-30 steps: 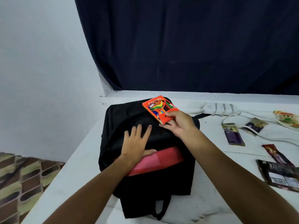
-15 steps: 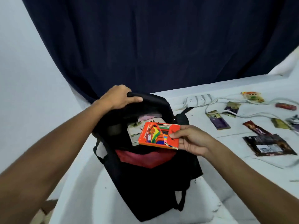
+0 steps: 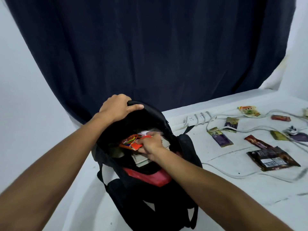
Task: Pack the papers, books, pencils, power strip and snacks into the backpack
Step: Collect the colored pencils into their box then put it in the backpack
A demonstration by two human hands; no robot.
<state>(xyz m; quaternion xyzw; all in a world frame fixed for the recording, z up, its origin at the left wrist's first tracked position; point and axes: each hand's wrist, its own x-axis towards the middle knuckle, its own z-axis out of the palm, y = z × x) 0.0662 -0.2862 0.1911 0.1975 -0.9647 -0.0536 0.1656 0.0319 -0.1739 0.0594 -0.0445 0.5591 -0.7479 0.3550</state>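
Change: since half a second ago the orange cardboard pencil box (image 3: 131, 142) went from in front of the opening down into the mouth of the black fabric backpack (image 3: 146, 189)
Right hand: the right hand (image 3: 150, 145) is inside the opening, fingers curled around the near end of the pencil box
Left hand: the left hand (image 3: 117, 108) grips the top rim of the backpack, thumb stretched along it, and holds the flap up
Backpack: it stands near the left edge of the white table (image 3: 216, 189); pale books (image 3: 141, 160) show inside under the pencil box
Power strip: the white power strip (image 3: 197, 118) lies along the far edge of the table, its cable trailing to the right
Snacks: a purple snack bar (image 3: 220, 139), a red-brown snack bar (image 3: 257, 142) and a dark flat snack packet (image 3: 272, 158) lie toward the right edge, well apart from the backpack
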